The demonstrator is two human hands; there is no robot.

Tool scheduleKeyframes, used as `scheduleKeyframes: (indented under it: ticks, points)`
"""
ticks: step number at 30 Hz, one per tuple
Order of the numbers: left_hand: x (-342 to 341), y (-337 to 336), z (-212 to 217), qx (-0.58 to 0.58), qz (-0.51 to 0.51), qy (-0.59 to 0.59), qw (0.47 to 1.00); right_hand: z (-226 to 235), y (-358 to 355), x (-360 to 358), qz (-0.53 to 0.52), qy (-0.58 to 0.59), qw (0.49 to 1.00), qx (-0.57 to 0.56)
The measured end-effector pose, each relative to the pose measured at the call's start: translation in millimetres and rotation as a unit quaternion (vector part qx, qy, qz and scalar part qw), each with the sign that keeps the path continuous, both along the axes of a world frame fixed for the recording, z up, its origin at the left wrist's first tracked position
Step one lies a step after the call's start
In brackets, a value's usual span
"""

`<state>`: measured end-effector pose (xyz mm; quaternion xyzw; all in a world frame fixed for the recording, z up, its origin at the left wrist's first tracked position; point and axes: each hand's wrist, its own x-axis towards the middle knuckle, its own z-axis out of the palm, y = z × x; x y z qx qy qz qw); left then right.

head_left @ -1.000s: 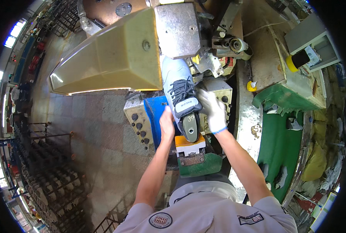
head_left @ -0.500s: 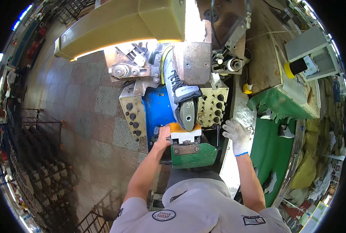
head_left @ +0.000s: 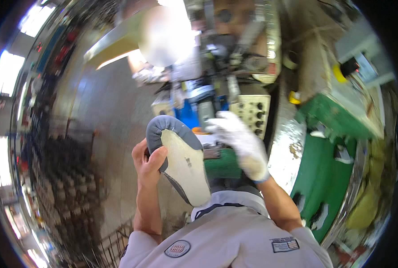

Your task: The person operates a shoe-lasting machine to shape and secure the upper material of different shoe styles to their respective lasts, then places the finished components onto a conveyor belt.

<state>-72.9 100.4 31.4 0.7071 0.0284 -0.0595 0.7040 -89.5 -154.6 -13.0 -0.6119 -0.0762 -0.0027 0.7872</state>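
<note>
A shoe upper [head_left: 184,156] is in my bare left hand [head_left: 150,161], thumb on its underside and fingers round the edge. Its pale, flat bottom faces up, rimmed by grey material at the toe. My right hand [head_left: 241,143], in a white glove, is blurred by motion in front of the machine, beside the grey last [head_left: 206,114]. That last sits in another shoe [head_left: 201,91] standing in the machine. Whether the gloved fingers touch the last cannot be made out.
A yellowish machine arm [head_left: 118,38] with a bright lamp hangs above. A cream control panel [head_left: 251,111] with dark knobs stands to the right of the last. A green conveyor belt [head_left: 324,165] carrying shoe parts runs along the right. Dark racks [head_left: 69,178] stand at the left.
My left hand has left the machine's front and now holds up a shoe upper. My right hand has moved left and up toward the last. The view has shifted and blurred.
</note>
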Motion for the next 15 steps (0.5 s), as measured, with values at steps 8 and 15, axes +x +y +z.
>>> scheduleKeyframes:
  ticks: [8,15]
  points:
    - [-2.3,-154.6,7.9,0.244,0.141,-0.169,0.944,-112.7,-231.2,-120.5,-0.069,0.322,0.864,0.38]
    - [51.4,-113.8,-118.7,0.389,0.075,-0.058,0.916,-182.2,-517.3,-308.5,-0.189,0.629,0.632,-0.411]
